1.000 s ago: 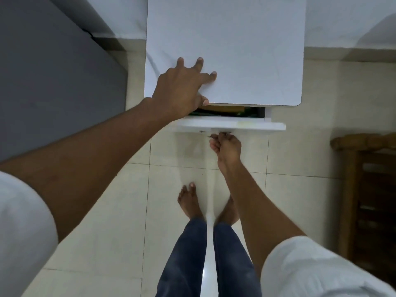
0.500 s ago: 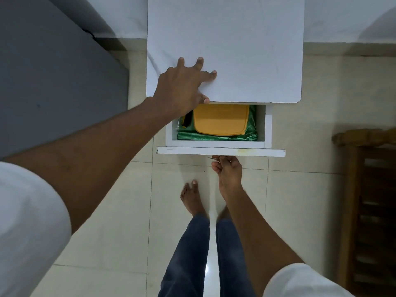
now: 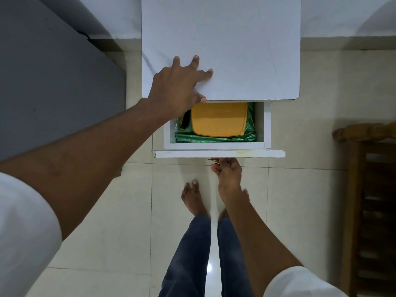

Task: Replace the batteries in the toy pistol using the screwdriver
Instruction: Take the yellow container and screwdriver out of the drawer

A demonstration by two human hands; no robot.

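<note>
Fetching step: right hand [image 3: 228, 175] pinches the drawer [image 3: 218, 153] handle, left hand [image 3: 180, 84] flat on the table [image 3: 246, 50]; next, reach past that grip for the yellow box [image 3: 218, 120]

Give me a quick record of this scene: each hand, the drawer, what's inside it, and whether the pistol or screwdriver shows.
left hand: fingers spread, resting on the white cabinet top
right hand: gripping the handle under the drawer front
drawer: partly open
contents: yellow lidded box on green plastic bag; black item at left
toy pistol, screwdriver: not visible
</note>
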